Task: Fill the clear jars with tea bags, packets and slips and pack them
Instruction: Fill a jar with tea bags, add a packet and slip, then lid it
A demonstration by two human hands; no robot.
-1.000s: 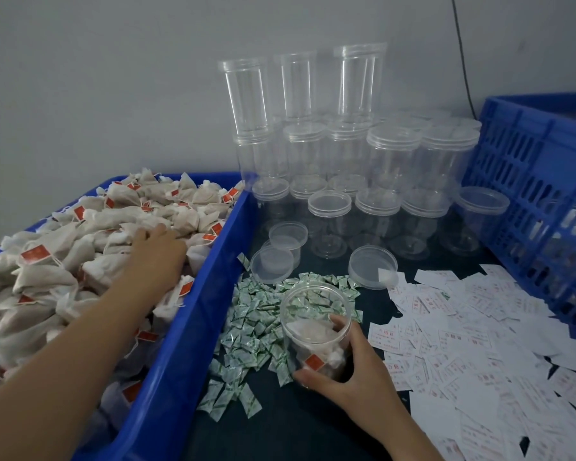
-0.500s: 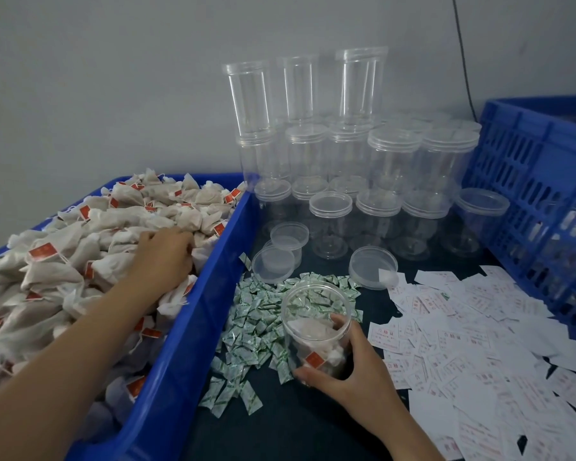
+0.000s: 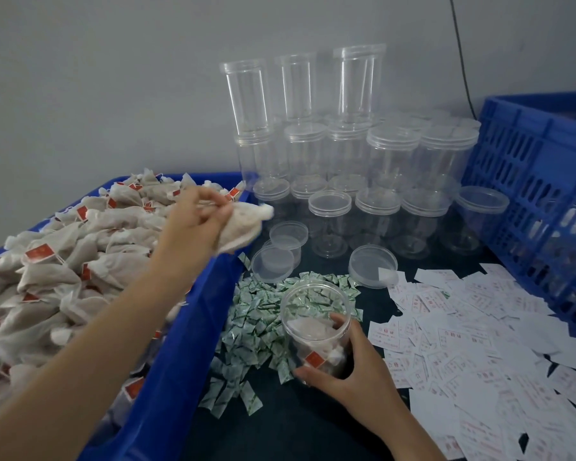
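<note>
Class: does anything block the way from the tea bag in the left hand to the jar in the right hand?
Nothing visible does. The tea bag hangs above the blue bin rim, the jar has no lid, and only green packets lie beneath the gap.

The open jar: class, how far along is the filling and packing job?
Done: the open jar holds a few tea bags. In hand: the right hand grips that jar while the left hand carries another tea bag above the blue bin. Left: none of the green packets or slips seems to be in it, it has no lid, and many empty jars wait behind.
</note>
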